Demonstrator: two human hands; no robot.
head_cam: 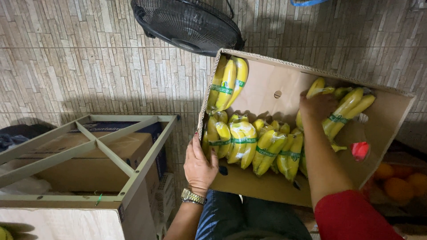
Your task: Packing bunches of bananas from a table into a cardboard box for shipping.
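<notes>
Denim-clad knees (249, 220) sit closest, with a big open cardboard box (267, 84) tilted against them, its inside facing up. Behind the box a black fan (189, 22) stands before a wall of narrow stone-look tiles (66, 53). To the left a pale metal frame (95, 149) crosses over a closed brown carton (89, 164), and at the right edge some blurred orange fruit (398, 186) lies under the box's side. Inside the box lie banded bunches of bananas, yellow with greenish tips, each bunch wrapped in a green strip. One bunch (229, 82) leans in the top left corner, and a row of bunches (253, 146) runs along the lower wall. The right hand (318, 106), on a red-sleeved arm, closes over the stem end of a further bunch (349, 109) in the upper right part of the box. The left hand (199, 166), with a metal wristwatch (193, 196), grips the box's left wall, fingers curled over the edge, beside the row. A small red object (359, 150) shows near the box's right wall.
</notes>
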